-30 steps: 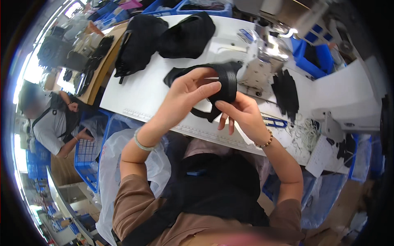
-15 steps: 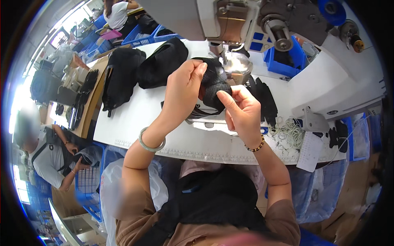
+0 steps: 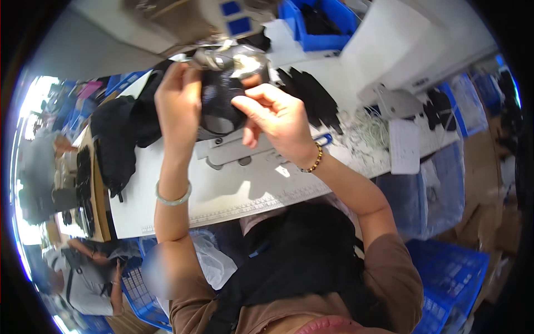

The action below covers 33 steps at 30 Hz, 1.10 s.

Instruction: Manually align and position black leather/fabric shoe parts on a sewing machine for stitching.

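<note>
A black fabric piece (image 3: 221,103) is held up over the far part of the white tabletop (image 3: 208,189), just in front of the sewing machine (image 3: 183,25); blur hides whether it touches the needle area. The left hand (image 3: 179,103) is clamped on its left edge, fingers together. The right hand (image 3: 276,118) pinches its right edge between thumb and fingers.

To the left, dark bags (image 3: 114,142) lie on the tabletop. Just right of the right hand are black strips (image 3: 311,97), with a blue-handled tool (image 3: 322,139) nearer, partly behind the wrist. Further right come a tangle of pale thread (image 3: 367,131) and a white card (image 3: 404,147). A ruler strip (image 3: 239,210) runs along the near edge. At the far right stands a blue bin (image 3: 328,40) with dark contents. Near left, beyond the tabletop, a co-worker (image 3: 83,281) is beside a blue crate (image 3: 142,295).
</note>
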Tool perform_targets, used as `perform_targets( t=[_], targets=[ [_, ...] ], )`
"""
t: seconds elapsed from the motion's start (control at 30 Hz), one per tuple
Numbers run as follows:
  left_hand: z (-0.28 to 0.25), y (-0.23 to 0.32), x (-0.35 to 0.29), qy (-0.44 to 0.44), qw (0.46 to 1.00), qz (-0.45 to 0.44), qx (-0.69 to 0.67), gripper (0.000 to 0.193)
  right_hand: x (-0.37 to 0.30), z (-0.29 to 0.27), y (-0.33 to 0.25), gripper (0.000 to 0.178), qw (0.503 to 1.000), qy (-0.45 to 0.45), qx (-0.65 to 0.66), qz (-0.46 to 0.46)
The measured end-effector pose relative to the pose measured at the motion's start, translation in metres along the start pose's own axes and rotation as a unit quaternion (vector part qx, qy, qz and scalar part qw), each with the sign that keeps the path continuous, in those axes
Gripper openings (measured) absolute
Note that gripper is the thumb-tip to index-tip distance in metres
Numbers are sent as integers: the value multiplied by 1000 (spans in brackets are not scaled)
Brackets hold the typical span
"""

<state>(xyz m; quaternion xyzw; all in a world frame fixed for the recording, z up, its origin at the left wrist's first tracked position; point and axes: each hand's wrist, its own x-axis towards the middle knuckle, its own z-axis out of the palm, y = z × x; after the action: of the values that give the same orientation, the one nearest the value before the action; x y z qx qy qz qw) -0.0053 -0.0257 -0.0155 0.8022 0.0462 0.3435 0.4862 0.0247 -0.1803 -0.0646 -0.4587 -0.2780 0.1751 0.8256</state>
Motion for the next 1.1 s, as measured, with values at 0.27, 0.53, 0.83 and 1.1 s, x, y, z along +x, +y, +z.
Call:
perform_targets(
  t=[0.27, 0.53, 0.83, 1.1],
  targets=[
    [-21, -34, -64, -23, 886, 363, 286, 12, -42, -97, -6, 11, 851, 125, -502, -91],
    [-14, -45, -73, 57, 888, 345, 300, 22, -40, -130, 0, 17, 822, 63, -566, 18],
    [9, -35, -110, -79, 807, 529, 250, 16, -35, -131, 6, 19, 803, 103, -586, 8],
    [54, -35, -98, -189, 849, 441, 220, 34, -36, -132, 4, 12, 819, 122, -559, 30]
  ],
)
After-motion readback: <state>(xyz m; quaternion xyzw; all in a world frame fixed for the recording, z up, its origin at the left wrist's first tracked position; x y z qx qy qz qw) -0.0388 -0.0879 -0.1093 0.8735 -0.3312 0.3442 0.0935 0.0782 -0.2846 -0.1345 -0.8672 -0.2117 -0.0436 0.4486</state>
